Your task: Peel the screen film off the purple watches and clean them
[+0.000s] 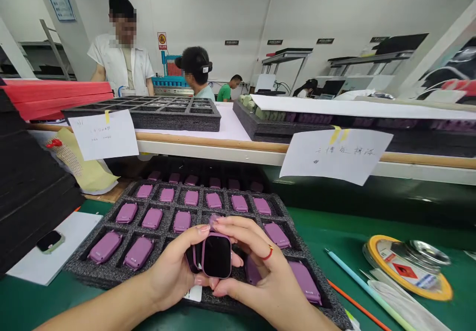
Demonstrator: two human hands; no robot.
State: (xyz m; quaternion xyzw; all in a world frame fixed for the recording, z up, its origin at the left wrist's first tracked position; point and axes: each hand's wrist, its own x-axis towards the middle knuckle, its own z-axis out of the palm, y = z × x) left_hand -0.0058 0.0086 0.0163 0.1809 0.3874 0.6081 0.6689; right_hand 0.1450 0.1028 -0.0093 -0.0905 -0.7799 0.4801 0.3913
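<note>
Between both hands, above a black foam tray [238, 217], is a purple-framed smartwatch body [217, 256] with its dark screen facing me. My left hand [169, 269] is closed around its left side, thumb near the top. A second dark piece with a purple edge [192, 259] shows beside the screen in that hand; whether it is separate I cannot tell. My right hand [266, 259] grips the watch from the right, fingers curled over the top and thumb at the bottom. Purple watch bodies [139, 252] lie in the tray's compartments around the hands. A white label [194, 294] shows below.
On the left, a pale green watch [50, 241] rests on white paper [28, 264]. To the right lie a light-blue pen [357, 276], an orange stick [353, 303] and a yellow-rimmed round tin [409, 266]. A shelf [230, 153] with foam trays crosses ahead; several people are beyond it.
</note>
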